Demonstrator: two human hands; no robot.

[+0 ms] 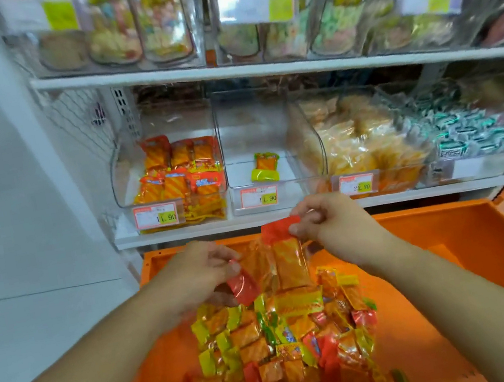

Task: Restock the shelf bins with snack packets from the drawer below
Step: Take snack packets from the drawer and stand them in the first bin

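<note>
Forearms reach over the orange drawer (455, 242), its snack packets (281, 347) heaped loose. Left hand (203, 266) and right hand (330, 220) each pinch a red-topped packet (290, 261); tugging could tear it. Middle bin (258, 156) nearly bare.

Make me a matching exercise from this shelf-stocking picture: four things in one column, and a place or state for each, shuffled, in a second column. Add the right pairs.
Things
1. lone green-ended packet
2. red-ended packet
3. pile of snack packets
4. left bin

Places or states
A. lying in the orange drawer
B. partly filled with orange packets
C. alone in the middle bin
D. pinched by the right hand, above the drawer

Pairs: 1-C, 2-D, 3-A, 4-B
</note>
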